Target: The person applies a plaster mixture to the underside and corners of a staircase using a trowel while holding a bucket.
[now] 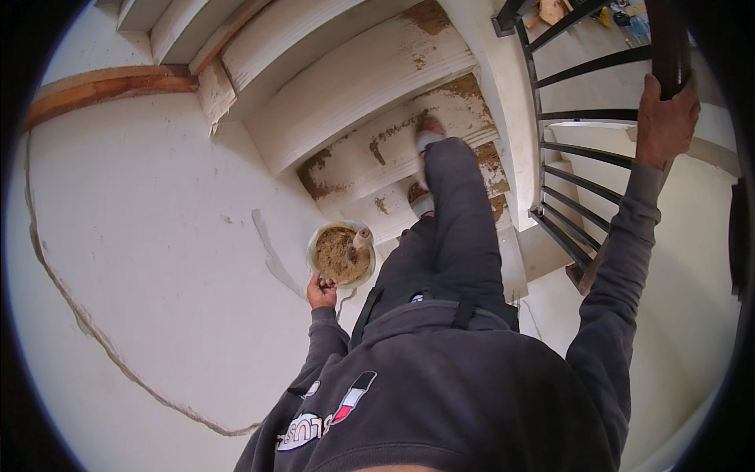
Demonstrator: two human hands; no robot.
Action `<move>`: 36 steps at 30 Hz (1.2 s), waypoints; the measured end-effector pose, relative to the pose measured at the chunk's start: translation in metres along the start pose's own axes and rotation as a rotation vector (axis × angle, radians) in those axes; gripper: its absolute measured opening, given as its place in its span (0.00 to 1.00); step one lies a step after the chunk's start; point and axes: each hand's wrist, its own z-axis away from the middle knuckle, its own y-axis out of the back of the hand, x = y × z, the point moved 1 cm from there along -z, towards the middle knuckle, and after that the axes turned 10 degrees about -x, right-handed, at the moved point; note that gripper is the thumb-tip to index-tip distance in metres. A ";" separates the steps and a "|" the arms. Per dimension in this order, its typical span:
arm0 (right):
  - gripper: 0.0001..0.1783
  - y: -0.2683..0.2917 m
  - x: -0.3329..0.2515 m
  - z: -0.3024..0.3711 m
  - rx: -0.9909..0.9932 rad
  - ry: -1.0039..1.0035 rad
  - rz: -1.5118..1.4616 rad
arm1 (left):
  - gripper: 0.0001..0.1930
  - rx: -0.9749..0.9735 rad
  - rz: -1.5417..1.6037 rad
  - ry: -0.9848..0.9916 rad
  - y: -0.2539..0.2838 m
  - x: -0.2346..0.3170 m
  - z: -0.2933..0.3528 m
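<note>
My left hand (322, 292) is closed on the near rim of a round, pale bucket (311, 250) at my left side. Inside lies brown, crumbly mortar (333, 253), and a tool with a light handle (362, 237) stands in it, its working end hidden. At the upper right, my right hand (667, 119) wraps round a dark handrail (669, 47). Below me, my feet are on a white staircase (370, 93) whose steps carry brown smears and patches.
Black railing bars (591, 115) run along the stairs' right side. On the left is a white wall (157, 236) with a long filled groove (86, 322). A wooden beam (110, 82) meets the upper steps. Loose items (621, 20) lie beyond the railing.
</note>
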 end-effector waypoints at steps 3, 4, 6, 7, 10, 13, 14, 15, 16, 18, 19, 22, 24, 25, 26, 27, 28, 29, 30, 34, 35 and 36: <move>0.38 -0.003 0.005 -0.001 0.007 0.015 -0.002 | 0.07 -0.029 0.023 0.002 -0.008 0.003 0.000; 0.39 -0.003 0.006 -0.001 -0.009 0.021 0.009 | 0.07 -0.009 0.032 0.004 -0.010 0.003 0.003; 0.39 -0.004 0.005 -0.001 -0.044 0.001 -0.014 | 0.08 0.031 0.040 0.005 -0.016 0.001 0.006; 0.39 -0.004 0.004 -0.001 -0.062 -0.009 -0.025 | 0.08 0.050 0.040 0.007 -0.020 -0.001 0.006; 0.40 0.004 -0.005 0.000 -0.010 0.043 -0.073 | 0.07 0.060 0.069 -0.002 -0.027 -0.004 0.009; 0.39 0.023 -0.010 0.002 -0.071 0.000 -0.030 | 0.07 0.033 0.101 0.039 -0.035 -0.007 0.014; 0.40 0.025 -0.011 -0.002 -0.055 -0.011 -0.012 | 0.07 0.003 0.120 0.049 -0.042 -0.005 0.010; 0.41 0.026 -0.011 -0.003 -0.044 -0.022 0.009 | 0.08 0.006 0.105 0.021 -0.047 -0.005 0.007; 0.41 0.031 -0.010 -0.003 -0.033 -0.032 0.038 | 0.08 0.008 0.089 -0.001 -0.043 -0.008 0.004; 0.42 0.030 -0.026 -0.001 -0.154 -0.092 -0.101 | 0.09 -0.191 0.073 -0.096 0.015 -0.008 -0.012; 0.41 0.029 -0.025 -0.001 -0.118 -0.042 -0.122 | 0.18 -0.341 -0.529 -0.334 0.023 -0.012 -0.015; 0.42 0.023 -0.027 -0.001 -0.047 0.046 -0.197 | 0.14 -0.240 0.026 -0.125 0.030 -0.017 -0.020; 0.44 0.043 -0.019 -0.011 -0.086 0.029 -0.212 | 0.04 -0.039 0.259 0.066 -0.016 -0.018 -0.020; 0.45 0.047 -0.013 -0.015 -0.096 0.002 -0.210 | 0.05 -0.006 0.234 0.033 -0.039 -0.017 -0.011; 0.45 0.050 -0.005 -0.017 -0.097 -0.017 -0.215 | 0.07 0.035 0.204 -0.005 -0.056 -0.018 -0.011; 0.45 0.051 -0.013 -0.016 -0.118 -0.017 -0.242 | 0.07 0.068 0.220 -0.010 -0.058 -0.017 -0.011; 0.44 0.051 -0.020 -0.023 -0.114 -0.020 -0.264 | 0.07 0.101 0.236 -0.013 -0.063 -0.016 -0.015; 0.44 0.051 -0.025 -0.021 -0.134 -0.024 -0.289 | 0.07 0.156 0.246 -0.021 -0.053 -0.015 -0.010; 0.43 0.050 -0.029 -0.022 -0.152 -0.025 -0.314 | 0.08 0.178 0.255 -0.077 -0.053 -0.017 -0.014; 0.36 0.034 -0.018 -0.055 -0.156 0.056 -0.328 | 0.04 0.072 0.216 0.022 -0.062 -0.018 -0.025; 0.34 0.041 -0.032 -0.069 -0.184 0.057 -0.401 | 0.04 0.114 0.231 0.044 -0.075 -0.009 -0.018; 0.31 0.040 -0.036 -0.083 -0.181 0.062 -0.356 | 0.04 0.156 0.240 0.065 -0.084 -0.003 -0.009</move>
